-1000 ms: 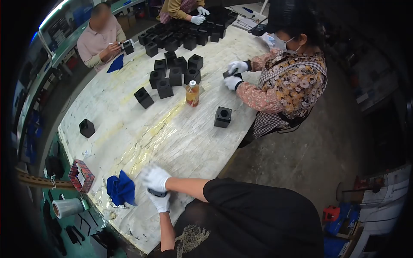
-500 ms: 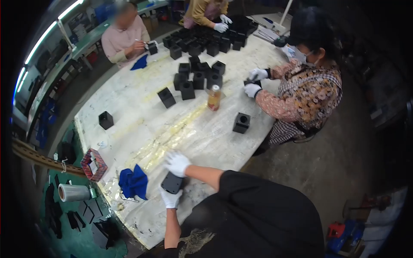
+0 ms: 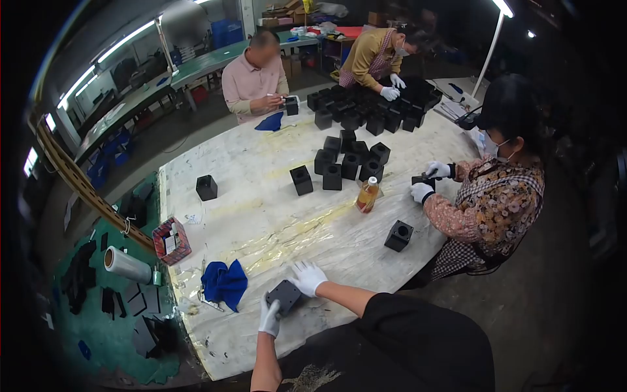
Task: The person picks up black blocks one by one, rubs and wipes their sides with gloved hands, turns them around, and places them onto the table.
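A black box [image 3: 285,295] with small holes at its corners is at the near edge of the white table. My left hand [image 3: 270,316], in a white glove, grips its lower left side. My right hand [image 3: 307,278], also gloved, lies with fingers spread at the box's upper right, holding nothing. A crumpled blue cloth [image 3: 225,283] lies to the left of the box.
A patterned basket [image 3: 172,241] sits at the table's left edge. A bottle [image 3: 367,195] and several black boxes [image 3: 332,176] stand mid-table. Three co-workers handle boxes around the table; one person [image 3: 490,196] sits at the right.
The camera view has swung up and left, so the table shows lower and further right. More of the black box shows between my hands, its holed face now turned toward the camera.
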Demonstrator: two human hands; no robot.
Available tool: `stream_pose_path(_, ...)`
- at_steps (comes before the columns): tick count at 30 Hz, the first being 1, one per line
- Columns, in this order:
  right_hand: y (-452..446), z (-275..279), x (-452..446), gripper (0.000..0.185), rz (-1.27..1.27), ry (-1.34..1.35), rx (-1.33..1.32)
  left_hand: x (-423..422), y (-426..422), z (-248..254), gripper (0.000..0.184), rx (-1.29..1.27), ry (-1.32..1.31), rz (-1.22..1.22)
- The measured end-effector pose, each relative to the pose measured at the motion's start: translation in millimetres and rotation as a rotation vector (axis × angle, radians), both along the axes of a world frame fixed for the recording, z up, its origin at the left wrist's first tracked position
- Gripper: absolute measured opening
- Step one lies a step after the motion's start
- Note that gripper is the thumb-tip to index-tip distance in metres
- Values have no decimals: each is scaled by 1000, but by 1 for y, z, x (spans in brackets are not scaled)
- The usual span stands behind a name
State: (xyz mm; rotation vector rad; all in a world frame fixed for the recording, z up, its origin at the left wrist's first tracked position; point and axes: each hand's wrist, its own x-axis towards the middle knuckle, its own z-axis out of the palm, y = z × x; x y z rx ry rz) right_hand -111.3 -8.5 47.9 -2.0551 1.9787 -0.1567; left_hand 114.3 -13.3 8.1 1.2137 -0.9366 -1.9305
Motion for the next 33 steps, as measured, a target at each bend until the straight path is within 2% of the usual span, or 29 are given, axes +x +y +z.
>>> stream_pose_path(2,14,-10,-1,44,-64,-91,-46,-14,-5,-1,96,81,-91,121)
stream_pose_path(5,11,-2,3,48,-281,-563,44,-21,-4,-6,87,-88,-244,58)
stream_pose_path(6,4,-8,14,48,-370,-786,-94,-30,5,16,85,-141,-284,94)
stream_pose_path(8,-1,-7,23,49,153,-377,-164,-46,19,46,92,-645,-538,-64)
stream_pose_path(9,5,10,35,45,216,-372,-139,-49,26,51,95,-898,-643,-141)
stream_pose_path(10,10,26,53,44,112,-438,-100,-48,28,24,101,-493,-185,-110)
stream_pose_path(11,15,34,62,43,11,-501,-59,-47,29,-3,107,-63,215,51)
stream_pose_path(13,14,27,40,46,104,-451,-22,-52,52,31,106,-566,-368,-122)
stream_pose_path(14,13,22,29,48,167,-425,0,-40,46,0,112,-731,-559,-148)
stream_pose_path(15,20,3,16,51,200,-304,-47,-34,54,9,114,-770,-713,-171)
stream_pose_path(17,33,-33,-16,57,246,-56,-175,-21,64,-19,111,-696,-867,-198)
stream_pose_path(19,55,-20,0,59,58,-206,-90,-22,56,-20,105,-694,-825,-245)
stream_pose_path(20,63,18,15,58,-9,-423,-75,-18,60,-20,102,-682,-811,-271)
stream_pose_path(21,62,27,38,61,75,-321,-113,-37,61,-6,92,-531,-507,-232)
stream_pose_path(22,48,18,53,58,143,-334,-200,-26,50,-41,89,-892,-804,-289)
stream_pose_path(23,38,9,59,55,212,-351,-284,-20,53,-38,87,-917,-856,-313)
stream_pose_path(24,29,23,46,46,277,-288,-170,-14,56,-35,86,-943,-907,-336)
stream_pose_path(25,13,40,33,36,351,-231,-62,-25,55,15,86,-639,-721,-296)
stream_pose_path(26,-4,-10,31,23,231,-187,-171,-18,48,-6,88,-714,-763,-287)
stream_pose_path(27,-10,-12,13,33,113,-194,-29,-4,46,-26,89,-781,-811,-281)
stream_pose_path(28,-1,-5,-9,33,54,-190,-72,-7,44,-18,87,-699,-665,-290)
stream_pose_path(29,11,4,-24,28,-46,-157,36,-14,41,0,84,-633,-543,-277)
stream_pose_path(30,32,25,-37,26,-62,-168,33,-16,39,8,80,-478,-327,-206)
stream_pose_path(31,34,-24,-59,29,331,66,-103,-20,42,17,73,-297,-167,-61)
stream_pose_path(32,40,-59,-76,39,288,-2,-172,-21,44,25,69,-184,100,25)
stream_pose_path(33,41,-36,-77,47,58,-384,20,-17,49,25,70,-16,318,63)
